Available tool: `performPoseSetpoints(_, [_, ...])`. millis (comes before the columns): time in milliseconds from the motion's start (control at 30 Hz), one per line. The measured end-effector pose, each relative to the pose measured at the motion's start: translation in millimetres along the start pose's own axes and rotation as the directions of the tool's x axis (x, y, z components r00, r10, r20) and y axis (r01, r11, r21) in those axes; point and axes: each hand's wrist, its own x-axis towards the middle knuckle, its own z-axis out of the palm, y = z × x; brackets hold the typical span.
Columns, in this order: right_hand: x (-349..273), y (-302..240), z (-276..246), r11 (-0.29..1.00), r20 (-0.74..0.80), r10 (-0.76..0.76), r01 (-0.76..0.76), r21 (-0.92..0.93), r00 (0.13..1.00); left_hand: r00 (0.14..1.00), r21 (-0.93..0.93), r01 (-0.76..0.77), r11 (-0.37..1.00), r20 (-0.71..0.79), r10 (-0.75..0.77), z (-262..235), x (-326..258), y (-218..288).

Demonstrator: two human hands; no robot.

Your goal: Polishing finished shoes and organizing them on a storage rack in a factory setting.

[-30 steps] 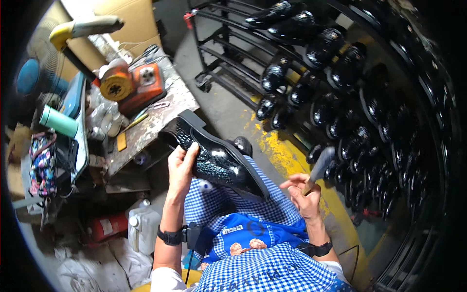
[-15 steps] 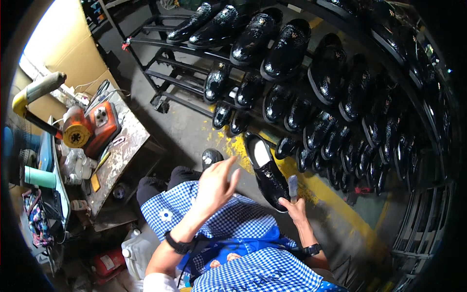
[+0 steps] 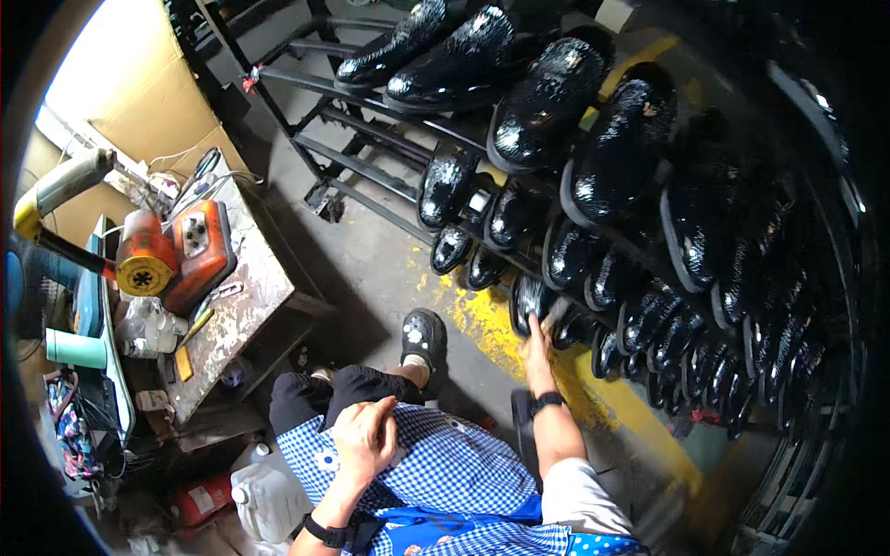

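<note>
Here's your right grip (image 3: 536, 350), reaching out over the floor, thumb laid on the near end of a glossy black shoe (image 3: 530, 298) and closed on it, the other fingers mostly hidden. A blurred grey brush-like tool (image 3: 557, 311) juts up just beside that thumb. The shoe sits right at the lowest row of the rack (image 3: 357, 167); whether it rests there, you can't tell. Your left grip (image 3: 366, 437) is over your lap, fingers loosely curled, nothing seen in it, though how far it closes isn't clear. Below it, your blue-and-white checked apron (image 3: 445, 463). Beyond the right grip, more shiny black shoes crowd the rack tiers, with a yellow floor stripe (image 3: 491, 324) running beneath. Ahead of your lap, a black clog (image 3: 424, 338) on your foot. Off to your left, the scuffed worktop (image 3: 241, 320) carries an orange device (image 3: 195, 246), and a white jug (image 3: 269, 500) stands lower down.
</note>
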Motion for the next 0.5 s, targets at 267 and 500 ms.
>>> performPoseSetpoints(267, [87, 70, -58, 0.866, -0.641, -0.398, 0.500, -0.027, 0.656, 1.000, -0.060, -0.014, 0.998, 0.024, 0.015, 7, 12, 1])
performPoseSetpoints(500, [66, 7, -66, 0.948, -0.267, 0.178, -0.093, 0.304, 0.947, 1.000, -0.021, -0.013, 1.000, 0.009, 0.013, -2, 6, -8])
